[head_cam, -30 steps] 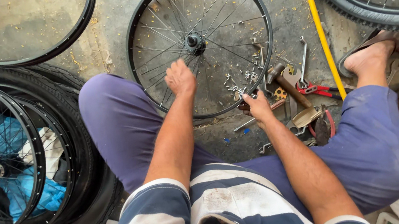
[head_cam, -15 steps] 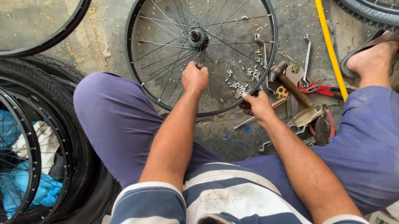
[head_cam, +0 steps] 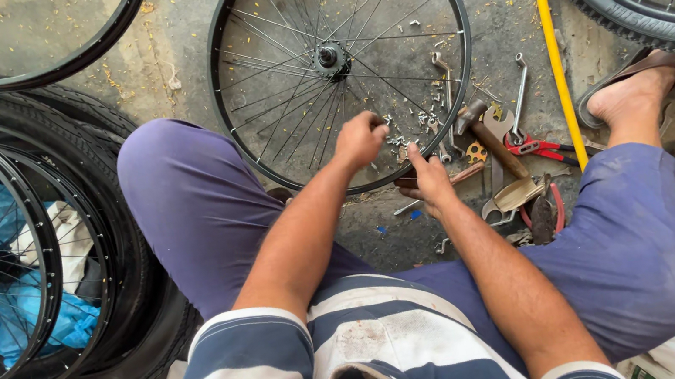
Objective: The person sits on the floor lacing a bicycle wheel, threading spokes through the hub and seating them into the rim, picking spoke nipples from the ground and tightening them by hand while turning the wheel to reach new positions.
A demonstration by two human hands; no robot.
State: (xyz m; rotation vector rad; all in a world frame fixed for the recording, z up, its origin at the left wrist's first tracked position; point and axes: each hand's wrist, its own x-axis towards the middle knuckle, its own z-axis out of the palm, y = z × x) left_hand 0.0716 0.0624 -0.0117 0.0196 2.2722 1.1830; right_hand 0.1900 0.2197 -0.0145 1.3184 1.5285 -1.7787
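Black-rimmed, the spoked wheel (head_cam: 337, 58) lies flat on the floor just ahead of both hands, the left hand (head_cam: 360, 139) clenched over its near spokes, the right hand (head_cam: 429, 181) pinching something small just outside the rim.

A spoked wheel (head_cam: 337, 58) lies on the floor before the person; tools (head_cam: 499, 149) (wrenches, pliers) lie right of it.
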